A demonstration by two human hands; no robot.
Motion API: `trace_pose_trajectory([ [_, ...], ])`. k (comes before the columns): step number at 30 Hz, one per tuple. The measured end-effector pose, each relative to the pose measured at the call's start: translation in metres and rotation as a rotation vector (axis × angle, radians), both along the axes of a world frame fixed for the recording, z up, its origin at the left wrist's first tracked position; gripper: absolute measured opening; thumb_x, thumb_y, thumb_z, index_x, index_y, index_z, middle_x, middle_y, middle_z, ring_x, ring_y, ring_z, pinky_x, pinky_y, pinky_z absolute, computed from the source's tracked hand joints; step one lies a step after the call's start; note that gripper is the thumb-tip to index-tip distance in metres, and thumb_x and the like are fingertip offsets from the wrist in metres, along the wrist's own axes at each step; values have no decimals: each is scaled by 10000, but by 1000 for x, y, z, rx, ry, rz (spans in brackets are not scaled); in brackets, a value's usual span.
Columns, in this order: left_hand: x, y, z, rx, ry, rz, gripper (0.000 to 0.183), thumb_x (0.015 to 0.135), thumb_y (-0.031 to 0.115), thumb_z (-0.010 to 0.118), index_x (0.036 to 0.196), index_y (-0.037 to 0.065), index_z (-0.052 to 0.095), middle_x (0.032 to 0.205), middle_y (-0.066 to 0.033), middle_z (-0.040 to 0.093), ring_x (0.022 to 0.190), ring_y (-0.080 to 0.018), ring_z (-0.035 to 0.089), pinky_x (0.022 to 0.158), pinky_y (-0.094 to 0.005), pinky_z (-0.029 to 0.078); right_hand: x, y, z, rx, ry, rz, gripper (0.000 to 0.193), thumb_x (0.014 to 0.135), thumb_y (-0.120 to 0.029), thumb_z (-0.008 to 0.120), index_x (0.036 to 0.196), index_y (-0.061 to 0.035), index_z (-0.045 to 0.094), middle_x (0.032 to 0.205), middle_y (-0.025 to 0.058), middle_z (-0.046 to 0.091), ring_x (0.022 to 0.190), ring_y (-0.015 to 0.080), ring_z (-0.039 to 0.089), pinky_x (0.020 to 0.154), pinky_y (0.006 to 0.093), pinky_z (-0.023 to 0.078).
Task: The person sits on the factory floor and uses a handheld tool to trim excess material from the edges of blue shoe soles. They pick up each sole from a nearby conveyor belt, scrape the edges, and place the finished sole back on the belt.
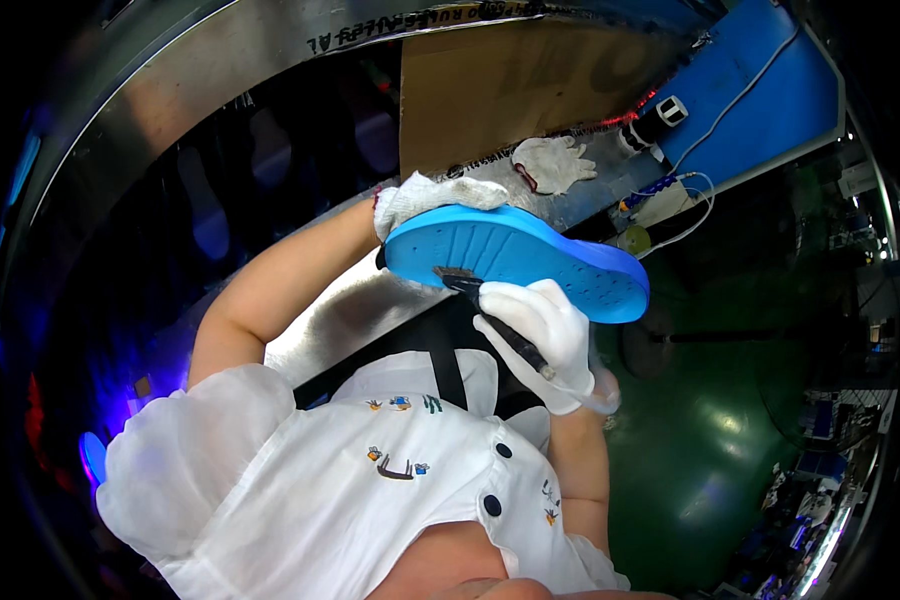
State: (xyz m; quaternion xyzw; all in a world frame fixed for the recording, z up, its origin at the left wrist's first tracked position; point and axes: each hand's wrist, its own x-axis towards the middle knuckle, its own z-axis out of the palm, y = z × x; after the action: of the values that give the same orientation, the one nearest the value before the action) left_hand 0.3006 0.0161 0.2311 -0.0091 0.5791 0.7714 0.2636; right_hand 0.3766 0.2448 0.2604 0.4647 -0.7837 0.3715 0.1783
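A bright blue shoe sole (515, 250) is held up in front of me, its face with grooves and small holes turned toward me. My left hand (440, 200), in a white knit glove, grips the sole along its far edge at the left end; its fingers are partly hidden behind the sole. In a smooth white glove, my right hand (540, 325) is closed around the black handle of a flat brush (464, 281). The brush's bristles touch the sole's face near its lower left edge.
Beyond the sole, a spare knit glove (553, 164) lies on the bench beside a cardboard sheet (510, 95). A black-and-white cylinder (660, 120) and a blue panel (745, 90) are at far right. Dark sole-shaped pieces (205, 205) line the left. A green floor (700, 440) shows at right.
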Motion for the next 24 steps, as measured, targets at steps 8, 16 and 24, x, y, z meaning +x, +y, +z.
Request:
trace_pose_trajectory([
  [8, -2, -8, 30, -108, 78, -104, 459, 922, 456, 618, 1222, 109, 632, 1090, -83, 655, 954, -160, 638, 863, -330, 524, -11, 13, 15, 75, 179, -101, 178, 746, -146, 713, 919, -103, 706, 970, 24, 703, 735, 178, 595, 786, 353, 443],
  [16, 8, -22, 44, 6, -105, -109, 376, 881, 503, 676, 1044, 166, 641, 928, -13, 633, 819, -108, 631, 736, -297, 561, -7, 22, 24, 100, 146, -122, 234, 675, -94, 793, 894, -92, 711, 969, 32, 727, 744, 178, 596, 841, 348, 422],
  [24, 2, -45, 34, 100, -205, -97, 460, 877, 445, 699, 1120, 55, 666, 974, -109, 688, 845, -206, 696, 756, -392, 602, -5, 26, 35, 169, 197, -144, 253, 669, -139, 726, 922, -132, 723, 999, 1, 723, 706, 137, 583, 785, 336, 433],
])
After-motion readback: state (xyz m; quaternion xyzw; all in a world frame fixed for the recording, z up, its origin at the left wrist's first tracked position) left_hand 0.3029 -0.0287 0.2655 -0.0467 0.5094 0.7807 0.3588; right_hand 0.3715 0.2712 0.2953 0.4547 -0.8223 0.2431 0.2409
